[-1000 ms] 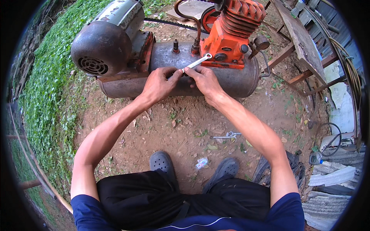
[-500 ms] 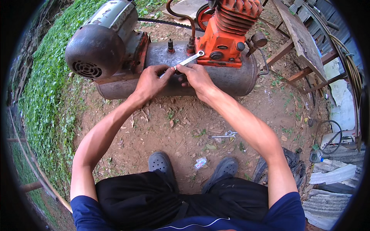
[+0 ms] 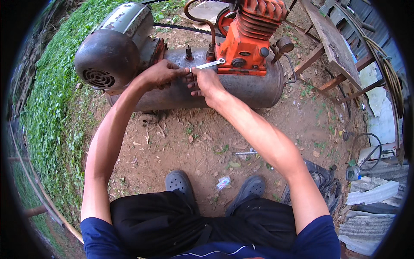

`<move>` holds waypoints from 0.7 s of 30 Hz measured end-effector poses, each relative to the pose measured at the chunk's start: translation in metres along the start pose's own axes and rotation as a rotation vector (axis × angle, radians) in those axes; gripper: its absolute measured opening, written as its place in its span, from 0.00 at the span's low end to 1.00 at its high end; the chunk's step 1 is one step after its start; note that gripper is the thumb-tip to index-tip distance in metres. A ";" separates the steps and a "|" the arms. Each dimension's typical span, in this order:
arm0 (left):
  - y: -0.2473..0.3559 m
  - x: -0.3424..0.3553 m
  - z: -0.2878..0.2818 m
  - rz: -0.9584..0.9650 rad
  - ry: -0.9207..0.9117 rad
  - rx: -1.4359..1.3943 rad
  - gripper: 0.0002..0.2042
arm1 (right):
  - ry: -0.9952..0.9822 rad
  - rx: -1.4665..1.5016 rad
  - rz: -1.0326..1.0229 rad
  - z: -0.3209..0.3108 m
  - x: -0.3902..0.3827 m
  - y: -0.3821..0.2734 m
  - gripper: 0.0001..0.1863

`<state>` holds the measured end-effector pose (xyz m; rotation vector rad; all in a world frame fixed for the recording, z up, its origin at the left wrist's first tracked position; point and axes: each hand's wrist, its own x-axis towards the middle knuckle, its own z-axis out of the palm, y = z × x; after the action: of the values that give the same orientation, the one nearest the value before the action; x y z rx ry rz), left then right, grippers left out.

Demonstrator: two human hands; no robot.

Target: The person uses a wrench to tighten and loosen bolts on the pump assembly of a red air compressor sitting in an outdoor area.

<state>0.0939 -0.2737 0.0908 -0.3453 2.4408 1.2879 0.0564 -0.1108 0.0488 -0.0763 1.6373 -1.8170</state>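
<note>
A silver combination wrench (image 3: 209, 65) slants above the tank, its ring end pointing at the orange pump. My right hand (image 3: 208, 83) pinches the wrench's shank between thumb and fingers, the other fingers loosely curled. From the left, my left hand (image 3: 163, 74) reaches in, thumb and fingertips closed on the wrench's near end, which they mostly hide. Both hands are over the grey, rusty tank (image 3: 250, 91) of an air compressor. On top stand the orange finned pump (image 3: 246, 47), a small dark valve fitting (image 3: 189, 52) and an electric motor (image 3: 110, 56).
A drive belt (image 3: 183, 27) runs behind the motor toward a red pulley (image 3: 225, 21). More wrenches (image 3: 245, 153) lie on the dirt, partly behind my right forearm. A wooden table (image 3: 334, 43) stands at right, near corrugated sheets (image 3: 373, 194). Grass (image 3: 56, 99) covers the left side.
My left hand has turned and moved up and left along the wrench, its wrist higher. The right hand and wrench have shifted slightly left. The view has moved a little.
</note>
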 end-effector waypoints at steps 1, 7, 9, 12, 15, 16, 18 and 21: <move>-0.001 -0.002 0.003 -0.026 -0.009 -0.024 0.21 | -0.003 -0.036 -0.016 0.000 -0.001 0.002 0.16; -0.009 -0.023 0.058 0.017 0.086 -0.056 0.25 | 0.030 -0.334 -0.127 -0.021 -0.009 0.025 0.22; -0.002 -0.033 0.085 -0.066 -0.030 -0.301 0.23 | 0.041 -0.474 -0.179 -0.039 -0.023 0.027 0.23; 0.024 -0.041 0.123 -0.018 -0.179 -0.548 0.20 | 0.099 -0.602 -0.254 -0.071 -0.046 0.020 0.25; 0.059 -0.039 0.152 -0.015 -0.269 -0.600 0.17 | 0.095 -0.585 -0.212 -0.111 -0.051 0.014 0.26; 0.064 -0.033 0.160 0.010 -0.307 -0.627 0.16 | 0.075 -0.541 -0.142 -0.117 -0.056 0.006 0.26; 0.071 -0.013 0.174 0.068 -0.375 -0.673 0.14 | 0.060 -0.513 -0.091 -0.133 -0.060 -0.009 0.27; 0.093 0.006 0.187 0.121 -0.392 -0.738 0.15 | 0.123 -0.587 -0.117 -0.158 -0.055 -0.025 0.29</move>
<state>0.0908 -0.0665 0.0601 -0.1038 1.6213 2.0577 0.0138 0.0526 0.0601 -0.3301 2.2486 -1.3852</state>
